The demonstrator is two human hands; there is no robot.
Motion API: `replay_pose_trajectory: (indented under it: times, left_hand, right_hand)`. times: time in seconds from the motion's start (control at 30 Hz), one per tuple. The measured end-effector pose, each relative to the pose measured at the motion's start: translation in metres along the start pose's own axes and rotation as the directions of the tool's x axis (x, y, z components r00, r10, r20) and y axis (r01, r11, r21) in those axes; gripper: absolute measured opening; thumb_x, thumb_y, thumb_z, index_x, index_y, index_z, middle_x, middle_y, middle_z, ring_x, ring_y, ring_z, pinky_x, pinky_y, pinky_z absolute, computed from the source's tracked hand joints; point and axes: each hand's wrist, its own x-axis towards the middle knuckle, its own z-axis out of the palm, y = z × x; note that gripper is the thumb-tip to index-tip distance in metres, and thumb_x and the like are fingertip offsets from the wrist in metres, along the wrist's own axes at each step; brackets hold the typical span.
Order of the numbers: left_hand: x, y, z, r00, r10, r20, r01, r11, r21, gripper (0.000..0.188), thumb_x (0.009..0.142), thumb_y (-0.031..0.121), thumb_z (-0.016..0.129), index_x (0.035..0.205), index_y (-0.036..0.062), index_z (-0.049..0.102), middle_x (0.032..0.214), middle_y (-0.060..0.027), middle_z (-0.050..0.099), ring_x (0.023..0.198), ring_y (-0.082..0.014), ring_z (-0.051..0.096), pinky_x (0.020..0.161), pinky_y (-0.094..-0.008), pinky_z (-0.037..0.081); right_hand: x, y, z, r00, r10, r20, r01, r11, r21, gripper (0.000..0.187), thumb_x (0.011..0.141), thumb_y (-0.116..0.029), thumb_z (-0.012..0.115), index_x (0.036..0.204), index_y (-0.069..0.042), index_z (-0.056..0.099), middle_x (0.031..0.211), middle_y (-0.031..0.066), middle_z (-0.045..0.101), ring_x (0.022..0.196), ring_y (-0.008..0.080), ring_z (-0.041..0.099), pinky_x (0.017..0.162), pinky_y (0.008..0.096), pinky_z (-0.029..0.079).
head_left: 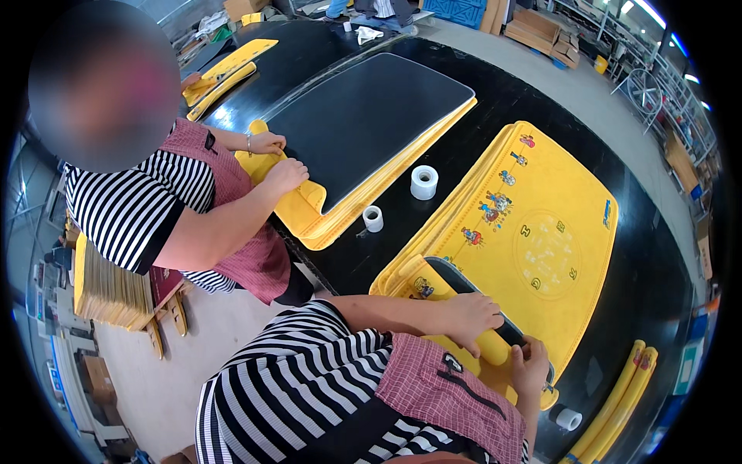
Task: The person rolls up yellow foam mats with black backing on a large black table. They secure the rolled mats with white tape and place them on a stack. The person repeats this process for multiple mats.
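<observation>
We hold the near edge of the top yellow mat [545,240] with both hands. The mat lies on a stack of yellow sheets [434,226], on the black desk [514,97], directly in front of us. Its flat part points away from us, toward the upper right. The curled edge [495,348] has its long axis crosswise to that direction, from upper left to lower right. A strip of dark underside [456,277] faces up along the curl. A row of small printed figures follows the mat's left side.

Left hand [468,315]: we place it across the middle of the curl, thumb on the near side, fingers over the dark strip. Right hand [532,370]: we set it near the right end of the curl, fingers bent against it. The flat part of the mat lies beyond both hands. We cannot tell how firmly either hand presses.

The curl and the hands themselves hide the undersides of our fingers. Our left forearm passes in front of the near left corner of the stack. The lower ends of two rolled yellow mats [623,404], at the right, are hard to make out at the dark rim. One white roll [569,419] lies on its side near our right hand; two more white rolls [423,182] stand left of the stack.
</observation>
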Motion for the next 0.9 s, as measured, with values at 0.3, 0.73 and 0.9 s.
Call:
replay_pose_trajectory:
  times: [0.3,0.73,0.9]
  left_hand:
    - [0.014,-0.006,-0.018,0.982,-0.062,0.179,0.074,0.995,-0.062,0.074,0.072,0.066,0.082,0.115,0.0080,0.067,0.115,-0.0111,0.067,0.111,-0.0303,0.063,0.095,-0.0415,0.051]
    - [0.012,0.000,-0.026,0.979,-0.070,0.193,0.084,0.994,-0.066,0.068,0.075,0.059,0.083,0.116,0.0070,0.067,0.114,-0.0121,0.068,0.111,-0.0306,0.065,0.096,-0.0422,0.052]
    - [0.011,0.003,-0.028,0.968,-0.095,0.232,0.116,0.990,-0.075,0.068,0.076,0.058,0.082,0.118,0.0070,0.065,0.117,-0.0124,0.066,0.114,-0.0309,0.063,0.098,-0.0419,0.051]
  right_hand:
    - [0.018,0.019,0.001,0.982,0.186,0.042,-0.190,0.956,0.224,0.031,0.087,-0.009,0.078,0.115,0.001,0.068,0.083,0.0079,0.064,0.074,0.0188,0.061,0.070,0.0334,0.052]
    - [0.013,0.021,0.004,0.990,0.139,-0.004,-0.135,0.972,0.190,0.031,0.086,-0.009,0.078,0.114,0.000,0.068,0.082,0.0099,0.064,0.074,0.0219,0.062,0.070,0.0356,0.051]
    - [0.015,0.021,0.005,0.997,0.070,-0.043,-0.065,0.993,0.102,0.028,0.087,-0.010,0.076,0.111,0.002,0.068,0.079,0.0090,0.064,0.072,0.0214,0.062,0.069,0.0360,0.051]
